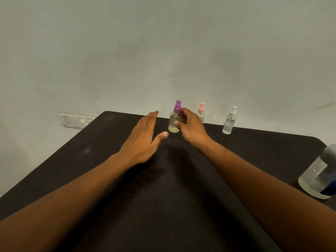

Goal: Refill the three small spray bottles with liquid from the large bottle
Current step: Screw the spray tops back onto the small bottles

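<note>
- On the dark table (109, 179) our right hand (190, 130) grips the purple bottle (175, 120), held upright; our left hand (143, 140) spreads its fingers just beside it, holding nothing.
- Behind, near the wall (163, 51), we see a pink bottle (201, 113) and a white bottle (229, 122).
- At far right stands the large bottle (318, 175); its blue label is unreadable.
- A socket plate (76, 120) sits on the wall at left.

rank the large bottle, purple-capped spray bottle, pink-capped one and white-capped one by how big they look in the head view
1. large bottle, though nearest the camera and cut off
2. purple-capped spray bottle, held in the right hand
3. white-capped spray bottle
4. pink-capped spray bottle, partly hidden, so unsure
</note>
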Tool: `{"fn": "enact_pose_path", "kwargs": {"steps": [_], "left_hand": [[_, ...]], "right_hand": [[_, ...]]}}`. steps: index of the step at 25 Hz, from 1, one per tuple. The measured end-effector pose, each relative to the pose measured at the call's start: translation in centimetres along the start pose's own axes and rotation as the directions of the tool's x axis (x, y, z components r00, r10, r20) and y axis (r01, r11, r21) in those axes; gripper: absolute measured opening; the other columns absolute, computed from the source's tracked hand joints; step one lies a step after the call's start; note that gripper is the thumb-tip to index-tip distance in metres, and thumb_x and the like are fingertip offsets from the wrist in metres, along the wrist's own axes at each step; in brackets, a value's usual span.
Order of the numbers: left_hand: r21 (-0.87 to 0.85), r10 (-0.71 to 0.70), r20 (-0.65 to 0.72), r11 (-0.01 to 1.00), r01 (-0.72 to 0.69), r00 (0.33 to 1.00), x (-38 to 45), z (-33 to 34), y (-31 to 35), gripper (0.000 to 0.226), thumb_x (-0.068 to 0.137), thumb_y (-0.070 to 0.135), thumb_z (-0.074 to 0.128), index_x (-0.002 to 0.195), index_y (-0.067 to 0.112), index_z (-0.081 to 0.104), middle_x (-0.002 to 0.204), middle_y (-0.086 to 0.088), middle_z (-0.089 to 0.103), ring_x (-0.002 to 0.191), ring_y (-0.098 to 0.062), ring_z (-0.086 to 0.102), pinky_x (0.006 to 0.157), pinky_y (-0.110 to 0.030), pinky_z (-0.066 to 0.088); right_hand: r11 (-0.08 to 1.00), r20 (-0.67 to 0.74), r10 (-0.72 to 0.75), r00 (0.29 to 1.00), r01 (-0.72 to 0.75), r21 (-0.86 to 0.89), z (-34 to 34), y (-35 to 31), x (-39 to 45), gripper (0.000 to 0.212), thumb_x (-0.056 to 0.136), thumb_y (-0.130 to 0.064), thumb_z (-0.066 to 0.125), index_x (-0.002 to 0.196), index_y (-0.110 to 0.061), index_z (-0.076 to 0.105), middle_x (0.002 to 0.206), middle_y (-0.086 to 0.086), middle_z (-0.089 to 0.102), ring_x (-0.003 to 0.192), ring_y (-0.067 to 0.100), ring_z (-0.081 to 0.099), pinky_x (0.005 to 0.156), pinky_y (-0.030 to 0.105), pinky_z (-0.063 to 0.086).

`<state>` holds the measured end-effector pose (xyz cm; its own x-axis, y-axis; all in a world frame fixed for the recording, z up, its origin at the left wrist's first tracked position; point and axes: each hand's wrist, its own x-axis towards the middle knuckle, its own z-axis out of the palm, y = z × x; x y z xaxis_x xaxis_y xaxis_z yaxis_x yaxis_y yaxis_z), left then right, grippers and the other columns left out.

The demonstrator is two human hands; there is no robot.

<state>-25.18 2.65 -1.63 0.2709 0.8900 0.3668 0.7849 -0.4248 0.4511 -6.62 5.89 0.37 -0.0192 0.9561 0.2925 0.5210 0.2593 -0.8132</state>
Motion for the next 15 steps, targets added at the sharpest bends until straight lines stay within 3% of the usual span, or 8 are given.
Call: {"fn": "enact_pose_path", "kwargs": {"steps": [9, 15], "left_hand": [[0.05, -0.01, 0.033, 0.999, 0.008, 0.999, 2.6, 1.6, -2.5, 0.08, 0.102, 0.059, 0.04, 0.163, 0.021, 0.005, 0.171, -0.003, 0.01, 0.157, -0.019, 0.007, 0.124, -0.036, 0.01], [0.08, -0.002, 0.019, 0.997, 0.0, 1.0, 2.7, 1.9, -2.9, 0.078, 0.103, 0.057, 0.04, 0.163, 0.02, 0.007, 0.17, -0.004, 0.013, 0.157, -0.021, 0.011, 0.127, -0.045, 0.012]], "right_hand": [[0.998, -0.014, 0.041, 0.999, -0.042, -0.051, 2.7, 2.3, 4.6, 0.038, 0.099, -0.006, 0.061, 0.137, -0.012, 0.057, 0.131, 0.005, 0.064, 0.121, 0.023, 0.06, 0.106, 0.037, 0.048], [0.992, -0.011, 0.058, 0.998, -0.059, -0.107, 3.7, 3.0, 5.1, 0.037, 0.1, -0.005, 0.059, 0.136, -0.01, 0.056, 0.132, 0.007, 0.063, 0.12, 0.024, 0.059, 0.1, 0.03, 0.045]]}}
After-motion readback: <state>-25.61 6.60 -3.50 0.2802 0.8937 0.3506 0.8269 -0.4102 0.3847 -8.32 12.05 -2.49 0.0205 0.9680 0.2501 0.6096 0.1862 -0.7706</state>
